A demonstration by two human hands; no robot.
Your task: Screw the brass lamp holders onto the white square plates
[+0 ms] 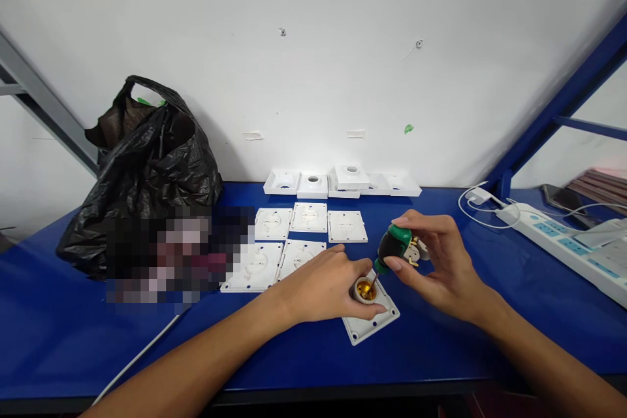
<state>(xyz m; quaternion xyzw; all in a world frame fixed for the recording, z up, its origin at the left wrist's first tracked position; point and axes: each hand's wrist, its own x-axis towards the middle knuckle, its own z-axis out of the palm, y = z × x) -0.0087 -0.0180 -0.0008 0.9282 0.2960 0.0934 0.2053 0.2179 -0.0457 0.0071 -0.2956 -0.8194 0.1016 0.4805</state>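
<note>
Seen from a head-worn camera looking down at a blue workbench (441, 353), two bare forearms reach in from the bottom edge. The left hand (326, 287) lies palm down, its fingers and thumb curled around a lamp socket (365, 290) with a brass threaded lining, which stands upright on a square white base plate (375, 325) near the front middle of the bench. The right hand (441, 264) pinches the stubby green and black handle of a small screwdriver (392, 249) between thumb and fingertips; the shaft slants down and to the left, with its tip inside the socket's brass opening. The screw itself is hidden down in the socket, so whether the tip is seated cannot be told. To do this step well, it seems wise to keep the left hand pressing the socket flat against the plate so nothing twists, to bring the driver closer to upright over the screw, and to turn with light, even fingertip pressure so the tip does not slip out. Behind the hands lie five flat white plates (304, 235) in two rows, and farther back a row of white plate covers (343, 184) along the wall. A black plastic bag (147, 170) sits at the left, and a white power strip (563, 241) at the right.
</note>
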